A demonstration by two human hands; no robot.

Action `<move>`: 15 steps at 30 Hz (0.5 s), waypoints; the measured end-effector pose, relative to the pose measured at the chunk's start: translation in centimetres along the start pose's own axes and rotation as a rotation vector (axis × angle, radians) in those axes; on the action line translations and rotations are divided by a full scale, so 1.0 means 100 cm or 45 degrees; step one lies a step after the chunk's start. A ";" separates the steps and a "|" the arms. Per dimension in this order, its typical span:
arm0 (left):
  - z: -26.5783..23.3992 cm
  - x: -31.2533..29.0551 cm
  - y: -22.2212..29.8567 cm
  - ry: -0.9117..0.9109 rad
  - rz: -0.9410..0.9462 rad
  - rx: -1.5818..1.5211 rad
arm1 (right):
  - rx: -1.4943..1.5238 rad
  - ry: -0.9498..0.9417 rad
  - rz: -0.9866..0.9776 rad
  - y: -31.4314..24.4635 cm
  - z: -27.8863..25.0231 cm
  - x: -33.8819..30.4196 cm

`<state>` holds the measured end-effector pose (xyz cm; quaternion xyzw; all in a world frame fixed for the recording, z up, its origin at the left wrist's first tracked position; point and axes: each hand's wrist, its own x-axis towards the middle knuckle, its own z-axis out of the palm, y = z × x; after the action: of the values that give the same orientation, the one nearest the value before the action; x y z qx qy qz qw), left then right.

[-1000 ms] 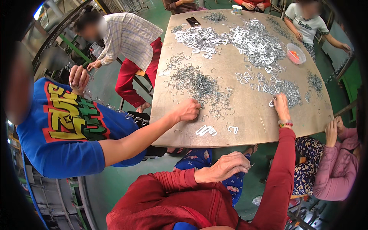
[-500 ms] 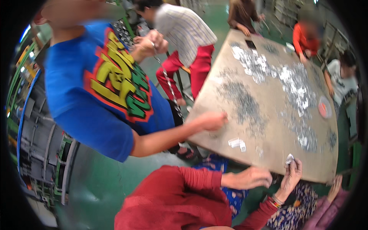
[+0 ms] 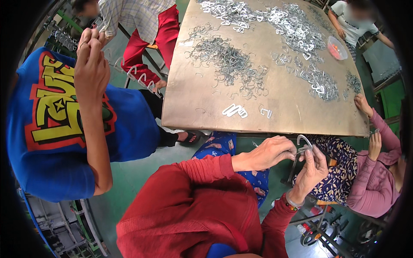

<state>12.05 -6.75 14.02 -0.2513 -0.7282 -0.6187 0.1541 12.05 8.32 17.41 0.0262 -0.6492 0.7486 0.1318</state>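
Below the near table edge my two hands come together. My right hand [image 3: 313,170], with bracelets at the wrist, pinches a pale curved metal hook [image 3: 306,140] that stands up above the fingertips. My left hand [image 3: 272,152] is closed beside it, thumb and fingertips pinched near a small thin wire piece; what exactly they hold is too small to make out. Just beyond, on the table [image 3: 185,99], lie a few white flat hooks [image 3: 235,111] and one more hook [image 3: 266,112].
Heaps of thin wire clips [image 3: 226,60] and white hooks [image 3: 297,28] cover the far table, beside a clear bowl [image 3: 337,48] with orange bits. At left, a person in blue [image 3: 64,142] holds a rod strung with hooks [image 3: 140,77]. Another in pink [image 3: 374,185] sits at right.
My hands have come together from apart, my left one now pinched beside the hook in my right. The person in blue has lifted a hand from the table's edge to the rod.
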 end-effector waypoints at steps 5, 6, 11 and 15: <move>-0.010 -0.010 -0.007 0.048 -0.087 -0.122 | 0.123 -0.027 -0.053 0.012 0.007 -0.006; -0.016 -0.010 -0.011 0.137 -0.131 0.008 | 0.137 -0.022 -0.040 0.011 0.007 -0.007; -0.116 0.007 -0.077 0.272 -0.212 0.757 | 0.066 -0.070 0.025 0.010 0.003 -0.011; -0.190 0.036 -0.124 0.264 -0.579 1.238 | 0.068 -0.124 0.073 0.015 0.004 -0.014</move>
<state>0.53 -26.04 9.32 0.0750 -0.9472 -0.2500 0.1859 13.00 7.49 15.74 0.0476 -0.6352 0.7670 0.0778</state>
